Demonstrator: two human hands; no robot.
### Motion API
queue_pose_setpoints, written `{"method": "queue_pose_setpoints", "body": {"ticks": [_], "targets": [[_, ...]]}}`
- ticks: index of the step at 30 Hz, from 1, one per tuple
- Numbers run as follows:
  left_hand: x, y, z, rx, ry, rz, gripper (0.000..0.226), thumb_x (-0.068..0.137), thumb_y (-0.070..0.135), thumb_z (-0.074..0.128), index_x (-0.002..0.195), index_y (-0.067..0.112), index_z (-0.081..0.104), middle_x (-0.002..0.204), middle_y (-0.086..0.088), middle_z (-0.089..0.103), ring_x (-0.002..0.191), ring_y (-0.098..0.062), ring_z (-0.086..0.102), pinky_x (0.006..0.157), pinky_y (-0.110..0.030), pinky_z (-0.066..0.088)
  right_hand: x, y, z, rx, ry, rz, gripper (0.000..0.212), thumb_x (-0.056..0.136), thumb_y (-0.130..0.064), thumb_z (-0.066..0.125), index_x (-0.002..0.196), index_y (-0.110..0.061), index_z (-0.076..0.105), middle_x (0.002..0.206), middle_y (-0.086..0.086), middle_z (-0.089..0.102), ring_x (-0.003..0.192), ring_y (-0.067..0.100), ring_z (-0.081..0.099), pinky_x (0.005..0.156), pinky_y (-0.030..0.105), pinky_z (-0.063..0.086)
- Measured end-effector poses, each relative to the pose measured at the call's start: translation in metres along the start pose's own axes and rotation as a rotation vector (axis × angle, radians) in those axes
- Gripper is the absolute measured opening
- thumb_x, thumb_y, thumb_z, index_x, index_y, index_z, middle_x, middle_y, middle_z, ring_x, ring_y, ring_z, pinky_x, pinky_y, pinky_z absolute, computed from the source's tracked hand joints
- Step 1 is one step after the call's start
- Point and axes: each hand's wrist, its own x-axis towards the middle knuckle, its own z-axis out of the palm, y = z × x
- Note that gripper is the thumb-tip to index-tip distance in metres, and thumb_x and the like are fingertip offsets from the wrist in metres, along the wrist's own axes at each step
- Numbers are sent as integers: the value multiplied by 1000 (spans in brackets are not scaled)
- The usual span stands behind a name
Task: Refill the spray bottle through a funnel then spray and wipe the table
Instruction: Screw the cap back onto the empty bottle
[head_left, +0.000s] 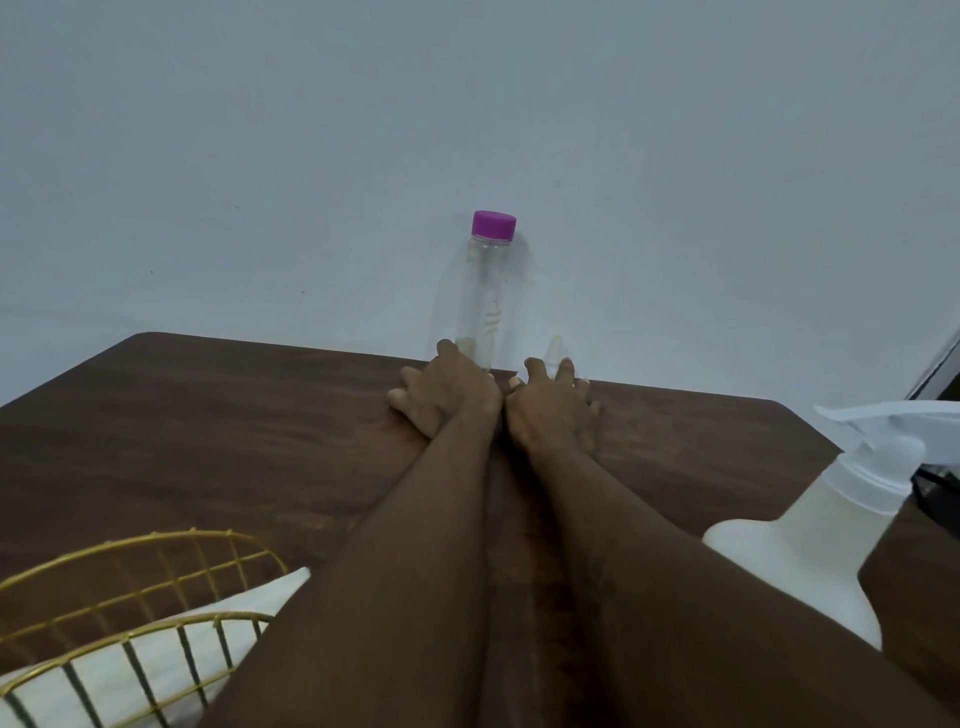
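Observation:
A tall clear bottle (488, 291) with a purple cap stands at the far edge of the dark wooden table (208, 426), against the wall. My left hand (447, 395) rests on the table right at its base, fingers apart; whether they touch the bottle is unclear. My right hand (553, 410) lies beside it with fingers spread. Just behind those fingers pokes up the tip of a small clear funnel (555, 349), the rest of it hidden. A white spray bottle (810, 545) with its trigger head on stands at the near right, beside my right forearm.
A gold wire basket (130, 587) holding a folded white cloth (171, 654) sits at the near left. A pale wall runs directly behind the table's far edge. A dark object (935, 478) shows at the right border.

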Motion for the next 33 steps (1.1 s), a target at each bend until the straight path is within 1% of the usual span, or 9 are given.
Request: {"method": "queue_pose_setpoints", "body": {"ticks": [5,9,12,15,19,23,27,30,33], "targets": [[3,0,1,58,-16,20,35,92,52,59,116,28,54,107,3,70,122,-24,45,98,-48,29,-1,-1,0,26,31,2,45,110,-44,31,155,-42,36,174,16,7,159,43,8,120,57,20],[2,-1,0,66,-19,35,39,89,55,60,115,27,53,107,3,69,121,-23,45,97,-46,28,-3,-1,1,33,65,-8,51,108,-46,35,158,-44,30,175,15,6,160,42,6,120,59,21],[-4,-4,-5,37,1,39,48,87,54,63,122,23,50,118,1,67,121,-24,47,97,-44,31,-7,-1,1,23,84,-35,56,107,-46,37,161,-41,26,175,14,7,160,42,8,120,60,23],[-13,-7,-11,-21,52,61,58,86,48,70,129,17,46,131,-4,61,124,-27,48,99,-43,34,-10,0,-1,19,90,-55,57,107,-44,39,161,-37,26,175,13,10,160,41,9,118,59,25],[-26,-15,-18,-70,54,138,55,88,36,71,132,16,44,136,-7,57,127,-29,46,102,-43,38,-22,0,-4,15,103,-74,55,107,-42,46,158,-28,32,172,11,20,158,39,16,116,55,30],[-43,-25,-26,-42,23,237,47,89,42,70,126,18,53,131,-4,62,124,-28,48,101,-43,40,-39,1,-11,26,118,-113,45,104,-38,53,146,-23,47,162,7,36,150,33,29,112,50,38],[-66,-35,-36,-10,13,338,40,92,45,66,123,21,60,123,0,66,121,-27,50,98,-43,45,-65,4,-22,-7,95,-167,39,106,-34,51,141,-18,51,145,10,50,135,32,43,106,46,43],[-83,-45,-46,-43,-18,367,29,91,44,69,108,22,65,110,2,69,114,-23,52,91,-38,49,-86,8,-31,-42,29,-224,25,107,-28,48,124,-12,58,135,10,57,127,30,47,101,43,44],[-104,-50,-62,-142,-84,320,19,85,37,75,94,22,66,96,4,69,103,-21,59,84,-35,51,-107,13,-44,-45,-39,-263,22,105,-22,51,122,-12,60,134,10,58,127,29,48,99,39,44]]}}
